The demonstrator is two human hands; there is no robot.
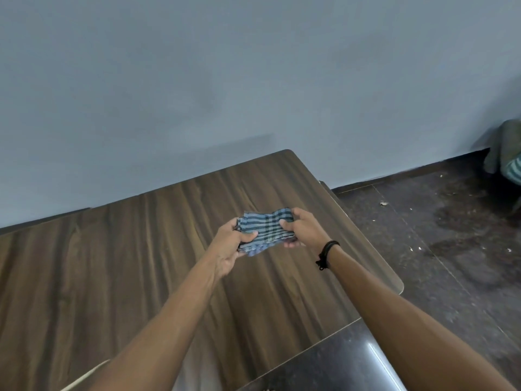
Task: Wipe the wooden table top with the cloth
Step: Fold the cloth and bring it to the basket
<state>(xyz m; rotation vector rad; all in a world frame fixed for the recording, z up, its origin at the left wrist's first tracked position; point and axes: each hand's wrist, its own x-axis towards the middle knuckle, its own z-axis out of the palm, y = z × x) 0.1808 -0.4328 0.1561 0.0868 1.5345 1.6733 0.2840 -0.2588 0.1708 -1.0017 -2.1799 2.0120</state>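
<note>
A folded blue cloth with dark stripes [265, 230] is held above the dark wooden table top [118, 266], toward the table's right side. My left hand [229, 246] grips the cloth's left end, thumb on top. My right hand [303, 228], with a black band at the wrist, pinches the cloth's right end. Whether the cloth touches the wood cannot be told.
A blue-grey wall [225, 80] runs behind the table. The table's rounded right edge [375, 249] borders a dark speckled floor [451, 249] with small bits of debris. A piece of furniture with striped fabric [510, 162] stands at the far right.
</note>
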